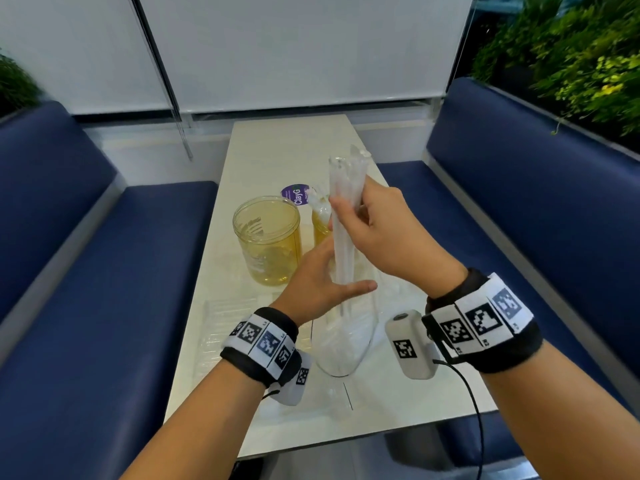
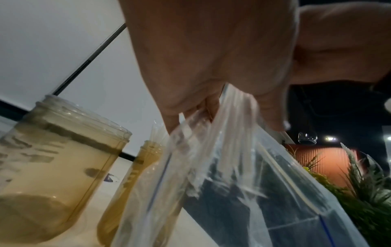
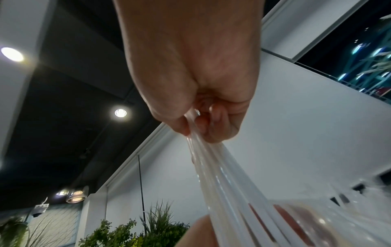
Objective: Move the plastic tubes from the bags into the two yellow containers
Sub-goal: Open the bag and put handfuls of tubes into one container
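My right hand (image 1: pixel 351 211) grips a bundle of clear plastic tubes (image 1: pixel 346 174) near its upper part and holds it upright above the table; in the right wrist view the tubes (image 3: pixel 213 168) run down from the closed fingers (image 3: pixel 203 123). The tubes' lower ends still sit inside a clear zip bag (image 1: pixel 343 341). My left hand (image 1: pixel 334 275) holds this bag at its mouth, its fingers (image 2: pixel 175 122) pinching the plastic (image 2: pixel 253 183). A wide yellow container (image 1: pixel 266 237) stands empty to the left. A narrower yellow container (image 1: pixel 320 226) behind my hands has tubes in it.
A second clear bag with tubes (image 1: pixel 225 323) lies flat on the white table (image 1: pixel 277 150) under my left wrist. A purple round sticker (image 1: pixel 296 195) lies behind the containers. Blue benches (image 1: pixel 104 271) flank the table on both sides.
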A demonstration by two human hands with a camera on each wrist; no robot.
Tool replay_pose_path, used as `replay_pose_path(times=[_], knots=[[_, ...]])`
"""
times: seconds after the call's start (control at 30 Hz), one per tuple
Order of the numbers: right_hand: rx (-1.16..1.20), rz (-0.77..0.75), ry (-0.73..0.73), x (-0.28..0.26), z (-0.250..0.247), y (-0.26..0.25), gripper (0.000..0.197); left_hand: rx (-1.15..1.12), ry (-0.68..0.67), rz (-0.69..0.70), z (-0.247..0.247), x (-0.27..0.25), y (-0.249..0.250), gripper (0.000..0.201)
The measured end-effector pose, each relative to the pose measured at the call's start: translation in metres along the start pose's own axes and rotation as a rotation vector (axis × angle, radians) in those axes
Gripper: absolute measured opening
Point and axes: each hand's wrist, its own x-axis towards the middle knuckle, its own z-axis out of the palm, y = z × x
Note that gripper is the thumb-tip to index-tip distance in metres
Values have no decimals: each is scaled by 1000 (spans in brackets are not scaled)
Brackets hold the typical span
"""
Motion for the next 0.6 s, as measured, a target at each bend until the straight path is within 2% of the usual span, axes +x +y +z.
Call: replay_pose_path(times=[0.13,0.2,0.27,0.33,0.43,0.47,0.53,0.6], knots=[[-31,14,14,7,11,-1,23,12,202,17,13,9,-12,29],[-101,7,24,9,13,-3,30,-35,243,3,19,10,-13,17],[-239,-27,66,11,8,-8,44,-62,246,-8,22,10,-13,18],[-232,-90,170,15,0,-16,58,-59,222,-39,23,10,-14,22],[-124,-268,315,31,-10,-27,52,-49,195,-98,24,9,-15,37],[-145,-320,314,36,-10,-28,46,-45,190,-108,24,10,-13,38],[-270,-345,224,46,-4,-27,41,-63,187,-115,24,11,-11,35],[-395,-268,86,47,8,-20,53,-112,197,-112,23,14,-11,30]])
